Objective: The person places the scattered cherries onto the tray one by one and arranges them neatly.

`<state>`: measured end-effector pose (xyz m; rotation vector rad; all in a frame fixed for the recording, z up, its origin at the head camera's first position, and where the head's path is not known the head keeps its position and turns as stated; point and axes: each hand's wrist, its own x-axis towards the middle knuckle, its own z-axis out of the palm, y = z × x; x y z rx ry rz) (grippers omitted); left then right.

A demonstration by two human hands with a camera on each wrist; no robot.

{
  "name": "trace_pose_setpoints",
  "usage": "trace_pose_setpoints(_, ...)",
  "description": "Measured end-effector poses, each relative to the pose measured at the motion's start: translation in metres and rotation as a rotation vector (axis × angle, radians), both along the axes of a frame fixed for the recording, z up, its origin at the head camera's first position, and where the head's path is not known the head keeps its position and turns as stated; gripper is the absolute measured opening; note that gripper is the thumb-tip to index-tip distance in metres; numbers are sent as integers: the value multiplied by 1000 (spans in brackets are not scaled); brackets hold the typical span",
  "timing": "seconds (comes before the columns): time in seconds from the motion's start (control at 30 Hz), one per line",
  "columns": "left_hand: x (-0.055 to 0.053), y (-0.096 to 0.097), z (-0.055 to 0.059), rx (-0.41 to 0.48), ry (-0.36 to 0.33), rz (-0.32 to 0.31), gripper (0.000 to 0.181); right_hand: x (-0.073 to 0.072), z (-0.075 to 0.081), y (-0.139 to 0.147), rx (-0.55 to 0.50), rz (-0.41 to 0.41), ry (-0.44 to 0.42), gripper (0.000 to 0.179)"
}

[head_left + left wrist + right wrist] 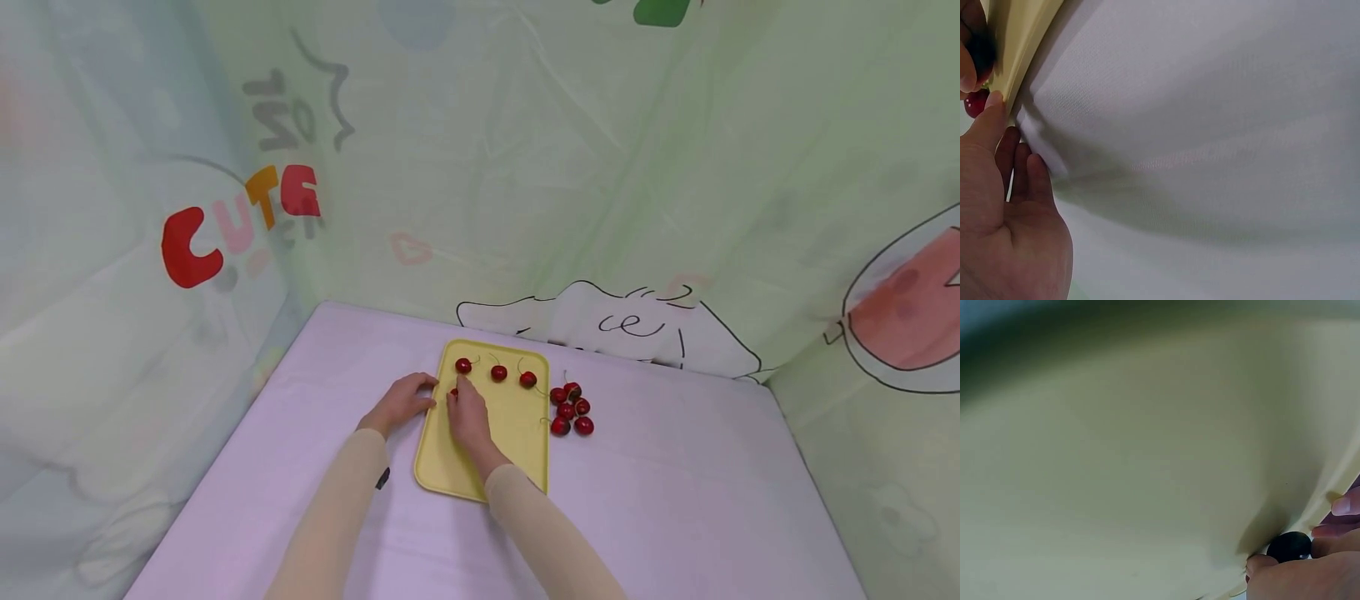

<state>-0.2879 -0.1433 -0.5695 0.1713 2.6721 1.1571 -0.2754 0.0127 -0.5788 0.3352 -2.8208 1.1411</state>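
A yellow tray (517, 450) lies on the table with three dark red cherries along its far end: the left cherry (463, 366), the middle cherry (498, 373) and the right cherry (528, 380). Over the tray's left side, my right hand (471, 421) pinches another cherry (1289, 547) between thumb and fingers, low against the tray, just nearer than the left cherry. My left hand (401, 404) holds the tray's left rim, its thumb (990, 122) on the rim and other fingers along the outside. My right hand partly hides the pinched cherry in the head view.
A cluster of several stemmed cherries (566, 411) sits on the table just right of the tray. The table has a pale lilac cloth (675, 483). Printed curtains (480, 167) stand behind it and on both sides.
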Motion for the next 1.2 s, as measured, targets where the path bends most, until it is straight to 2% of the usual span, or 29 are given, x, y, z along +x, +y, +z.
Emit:
trace_pose_setpoints(0.17,-1,-1,-1,-14,37,-22,39,1,4,2,-3,-7,19,34)
trace_pose_setpoints(0.27,1,-2,0,-14,64,-32,39,4,9,6,-18,-13,21,38)
trace_pose_setpoints(0.5,2,-3,3,1,57,-32,38,16,22,24,-124,-68,-29,47)
trace_pose_setpoints(0.7,2,-1,0,4,24,-13,39,30,32,51,-190,-96,-27,51)
trace_pose_setpoints(1.03,3,2,0,2,11,-15,39,53,45,106,-196,-204,-58,54)
trace_pose_setpoints(1.13,4,2,1,-2,21,-13,39,58,46,124,-218,-253,-44,53)
trace_pose_setpoints(1.2,4,1,1,-2,34,-12,39,58,41,137,-233,-290,-45,54)
